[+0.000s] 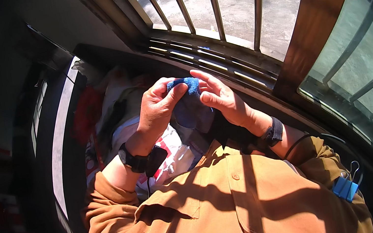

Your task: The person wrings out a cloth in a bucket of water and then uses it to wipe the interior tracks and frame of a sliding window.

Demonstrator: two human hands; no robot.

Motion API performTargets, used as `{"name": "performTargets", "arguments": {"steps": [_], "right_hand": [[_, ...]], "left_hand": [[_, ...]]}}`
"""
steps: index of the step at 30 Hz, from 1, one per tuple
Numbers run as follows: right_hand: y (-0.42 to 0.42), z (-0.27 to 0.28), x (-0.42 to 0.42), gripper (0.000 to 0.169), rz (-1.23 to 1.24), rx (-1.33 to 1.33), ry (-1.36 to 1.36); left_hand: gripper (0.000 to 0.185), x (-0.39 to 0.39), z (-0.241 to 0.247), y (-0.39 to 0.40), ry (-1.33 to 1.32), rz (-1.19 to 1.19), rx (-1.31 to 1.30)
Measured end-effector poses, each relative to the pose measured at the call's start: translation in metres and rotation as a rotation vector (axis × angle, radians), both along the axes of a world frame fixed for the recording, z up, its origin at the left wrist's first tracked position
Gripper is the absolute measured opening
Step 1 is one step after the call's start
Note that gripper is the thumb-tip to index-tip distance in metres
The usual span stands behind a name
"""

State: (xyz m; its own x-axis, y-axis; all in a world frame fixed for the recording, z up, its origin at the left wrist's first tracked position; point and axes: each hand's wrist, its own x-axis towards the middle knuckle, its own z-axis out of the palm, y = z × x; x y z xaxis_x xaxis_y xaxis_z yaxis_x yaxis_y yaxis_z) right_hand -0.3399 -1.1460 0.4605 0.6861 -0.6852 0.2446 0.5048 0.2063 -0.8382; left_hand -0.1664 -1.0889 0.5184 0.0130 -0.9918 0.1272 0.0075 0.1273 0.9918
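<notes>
A piece of blue terry-like cloth (191, 82) is pinched between the thumb and fingers of my left hand (158, 102). It looks folded or rolled along its upper edge. Below it hangs a darker blue-grey fabric (193, 113) in shade, and I cannot tell whether it belongs to the same piece. My right hand (223, 100) is at the cloth's right side, its thumb and index finger spread apart. Its other fingertips come close to the cloth's edge, and contact there is unclear. Both wrists wear black straps.
White plastic bags with red print (173, 145) lie below my left forearm, beside a red bundle (87, 115). Ahead runs a window track (214, 63) with metal bars (213, 3) and a brown frame (319, 18). A blue binder clip (345, 188) holds a cable on my right sleeve.
</notes>
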Motion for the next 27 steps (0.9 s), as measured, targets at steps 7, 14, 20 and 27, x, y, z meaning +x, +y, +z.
{"name": "performTargets", "arguments": {"steps": [7,14,20,27], "right_hand": [[-0.009,0.001,0.001,0.031,-0.287,-0.420,0.312],[-0.083,0.022,0.008,0.017,-0.839,-0.931,0.953],[-0.148,-0.006,0.027,0.015,-0.793,-0.983,1.227],[-0.192,0.004,0.077,0.024,-0.483,-0.959,1.346]], "left_hand": [[0.025,0.016,-0.026,-0.027,0.238,-0.020,0.035],[0.043,0.072,-0.014,-0.048,-0.021,-0.066,0.262],[0.027,0.151,0.002,-0.028,-0.064,-0.134,0.291],[0.024,0.201,0.006,0.012,-0.096,0.050,0.373]]}}
